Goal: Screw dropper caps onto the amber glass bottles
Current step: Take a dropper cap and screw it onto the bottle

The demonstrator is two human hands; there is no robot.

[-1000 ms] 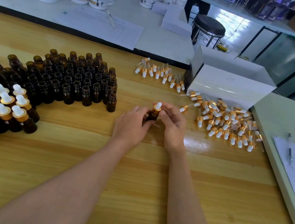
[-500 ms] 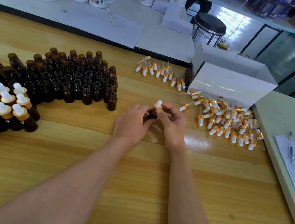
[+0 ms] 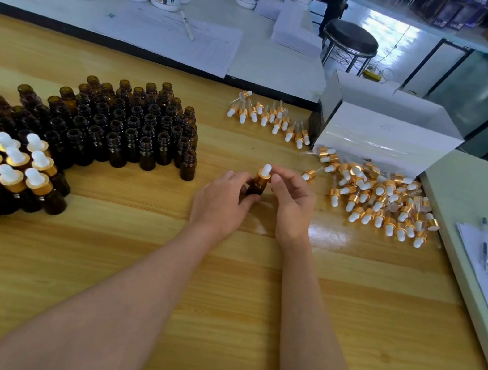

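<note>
At table [image 3: 219, 278] centre: amber glass bottle [image 3: 255, 188], gripped low by left hand [image 3: 223, 204]; dropper cap [image 3: 263, 173] pinched by right hand [image 3: 292, 206]; loose caps [image 3: 379, 202] at two o'clock. Advised: bottle steadied, cap kept square, turned snug only.

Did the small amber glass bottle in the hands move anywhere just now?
No. The small amber glass bottle keeps the same gap to the right of the nearest uncapped amber bottle in the rows.

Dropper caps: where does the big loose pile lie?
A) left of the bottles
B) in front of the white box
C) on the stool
B: the pile lies right of the right hand, just in front of the white box.
</note>
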